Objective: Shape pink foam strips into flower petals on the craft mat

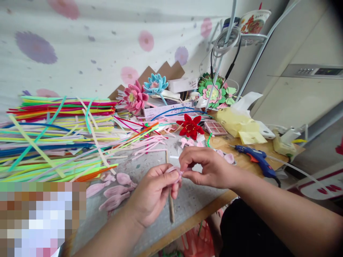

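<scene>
Between the thumb and fingers of my left hand (158,189) is a pale pink pipe-cleaner petal (175,174). My right hand (205,166) pinches the tip of that same petal from the right, fingers closed. Several finished pink petals (118,192) lie on the grey mat (144,232) left of my left hand. A thin wooden stick (171,207) rests on the mat beneath my hands. Just beyond my hands sits a red pipe-cleaner flower (190,126), with small pink pieces (187,142) before it.
Bundles of coloured pipe cleaners (53,139) cover the left side. A blue hot glue gun (257,160) lies at right, near a power strip (285,142) and a yellow tissue pack (235,121). Pink (134,96) and blue flowers (155,85) stand behind. The lower left corner is pixelated.
</scene>
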Available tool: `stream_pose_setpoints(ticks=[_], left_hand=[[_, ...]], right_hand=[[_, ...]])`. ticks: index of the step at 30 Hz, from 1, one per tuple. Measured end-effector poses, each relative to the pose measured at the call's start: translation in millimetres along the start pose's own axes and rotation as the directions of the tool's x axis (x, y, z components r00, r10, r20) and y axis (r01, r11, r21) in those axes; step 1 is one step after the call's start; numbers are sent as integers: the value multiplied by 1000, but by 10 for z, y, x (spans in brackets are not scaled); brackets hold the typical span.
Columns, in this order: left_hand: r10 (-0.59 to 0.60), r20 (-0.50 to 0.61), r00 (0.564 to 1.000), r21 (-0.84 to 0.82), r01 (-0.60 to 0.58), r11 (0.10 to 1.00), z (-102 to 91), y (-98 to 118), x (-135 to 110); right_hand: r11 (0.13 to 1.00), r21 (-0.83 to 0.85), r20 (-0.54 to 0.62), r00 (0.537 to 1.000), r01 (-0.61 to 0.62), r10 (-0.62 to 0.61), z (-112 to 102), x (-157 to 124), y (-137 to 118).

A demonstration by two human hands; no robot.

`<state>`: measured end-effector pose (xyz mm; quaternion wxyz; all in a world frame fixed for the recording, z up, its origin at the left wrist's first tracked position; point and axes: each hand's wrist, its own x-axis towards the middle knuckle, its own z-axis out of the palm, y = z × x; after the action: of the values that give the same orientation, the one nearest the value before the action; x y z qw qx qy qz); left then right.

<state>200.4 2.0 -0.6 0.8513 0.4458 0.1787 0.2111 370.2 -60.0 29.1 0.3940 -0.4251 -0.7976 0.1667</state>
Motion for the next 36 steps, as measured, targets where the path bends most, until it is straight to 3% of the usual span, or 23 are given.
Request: stream_pose_setpoints(ticks=[6,9,13,16,19,21,22,24,26,29,32,36], left_hand=[[24,-83,996,2,-24,1000,17,-18,15],[18,-96,995,24,-16,1000,9,-19,25],[17,-92,996,94,-8,996,1,-13,35],[113,-136,984,291,-70,954,-22,-29,44],[399,-194,896,593,-217,776,-54,-46,46],[562,-122,818,767,-281,576,-63,-42,35],[594,-66,802,828,-289,481,-63,-35,26],[560,-2,828,890,-253,378,-56,-15,7],[473,-37,880,888,-188,419,-50,3,-4],[323,-96,942,760,-140,635,-45,20,1],[214,-126,969,523,-119,844,-26,29,20],[144,-165,976,312,-87,946,16,42,29]], right_hand=[[970,-219,-65,990,107,-124,41,-11,-52],[950,-305,-76,993,68,-96,67,-3,-84],[963,-198,-82,982,-182,168,94,19,-85],[899,46,-15,899,-436,437,98,31,-38],[819,142,4,827,-557,562,98,39,4],[811,106,-37,812,-576,582,102,44,3],[812,83,-56,811,-578,583,106,47,-4],[805,74,-64,803,-588,592,114,51,-24],[790,139,-29,795,-598,606,117,48,-34],[778,250,53,810,-577,584,97,26,-23],[848,233,52,877,-476,478,60,-5,-12],[968,39,-62,966,-249,251,35,-23,-26]])
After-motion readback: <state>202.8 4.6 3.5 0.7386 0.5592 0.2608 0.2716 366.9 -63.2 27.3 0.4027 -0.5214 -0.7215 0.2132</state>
